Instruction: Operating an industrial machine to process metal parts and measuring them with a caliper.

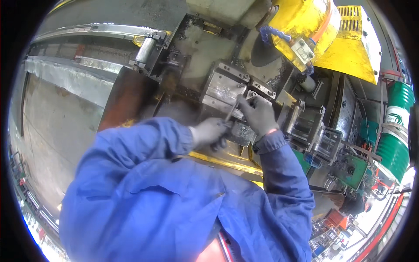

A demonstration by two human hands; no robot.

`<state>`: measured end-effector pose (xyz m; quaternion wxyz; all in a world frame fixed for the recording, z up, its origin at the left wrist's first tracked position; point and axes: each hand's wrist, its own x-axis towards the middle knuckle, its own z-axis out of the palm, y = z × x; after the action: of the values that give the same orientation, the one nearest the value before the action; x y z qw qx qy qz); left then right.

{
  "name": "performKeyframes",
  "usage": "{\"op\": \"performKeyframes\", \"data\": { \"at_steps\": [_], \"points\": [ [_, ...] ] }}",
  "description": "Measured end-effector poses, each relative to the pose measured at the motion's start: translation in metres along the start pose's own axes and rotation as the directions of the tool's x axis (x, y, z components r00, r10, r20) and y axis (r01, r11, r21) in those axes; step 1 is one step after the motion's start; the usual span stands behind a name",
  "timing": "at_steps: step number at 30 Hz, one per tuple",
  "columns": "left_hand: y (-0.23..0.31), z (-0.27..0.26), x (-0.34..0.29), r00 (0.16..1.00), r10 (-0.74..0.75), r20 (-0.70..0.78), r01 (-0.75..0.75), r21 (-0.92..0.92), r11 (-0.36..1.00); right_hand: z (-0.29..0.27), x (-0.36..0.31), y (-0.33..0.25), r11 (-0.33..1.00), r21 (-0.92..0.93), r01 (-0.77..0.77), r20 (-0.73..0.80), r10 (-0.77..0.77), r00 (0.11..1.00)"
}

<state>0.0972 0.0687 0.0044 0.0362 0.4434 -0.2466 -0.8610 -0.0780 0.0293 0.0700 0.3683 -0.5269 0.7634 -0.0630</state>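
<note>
Both my hands wear dark grey gloves and are close together over the near edge of a metal clamping vise (222, 89). A thin metal rod-like tool (231, 110) runs slantwise between them; its exact kind is hard to make out. Its lower end is in my left hand (211, 132), whose closed fingers are slightly blurred. My right hand (258, 115) is bent at the wrist, with its fingers pinched around the tool's upper part. Bolted steel jaw blocks (262, 89) with socket-head screws lie just beyond my fingertips.
Beyond the vise stands a toothed circular saw blade (263, 51) under a yellow guard (301, 22) with blue coolant hoses (275, 33). Rollers (295, 117) flank the right side. A roller track (100, 29) extends left. A green-and-white drum (395, 126) stands far right. Metal chips litter the machine bed.
</note>
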Motion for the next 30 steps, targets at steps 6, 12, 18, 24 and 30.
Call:
{"op": "performKeyframes", "data": {
  "at_steps": [6, 12, 18, 24, 30],
  "points": [
    [-0.026, 0.038, 0.052, 0.971, 0.223, 0.091, -0.207, -0.155, 0.966, -0.002, 0.016, 0.008, 0.985, 0.084, -0.152, 0.335, 0.115, 0.935],
    [0.008, 0.020, 0.021, 0.985, 0.041, 0.170, -0.069, 0.163, 0.984, -0.038, 0.047, 0.035, 0.816, -0.460, 0.351, 0.242, -0.265, 0.933],
    [0.018, 0.012, 0.012, 0.985, 0.152, 0.081, -0.166, 0.221, 0.961, -0.069, 0.032, 0.006, 0.969, -0.067, 0.238, 0.252, -0.214, 0.944],
    [0.043, 0.009, 0.005, 0.915, 0.402, -0.006, -0.375, 0.348, 0.859, -0.078, 0.007, 0.012, 0.908, 0.417, 0.024, 0.100, -0.072, 0.992],
    [0.068, 0.016, -0.012, 0.561, 0.824, 0.075, -0.477, 0.843, 0.248, -0.073, -0.015, -0.006, 0.638, 0.767, -0.059, 0.109, -0.040, 0.993]
  ]
}}
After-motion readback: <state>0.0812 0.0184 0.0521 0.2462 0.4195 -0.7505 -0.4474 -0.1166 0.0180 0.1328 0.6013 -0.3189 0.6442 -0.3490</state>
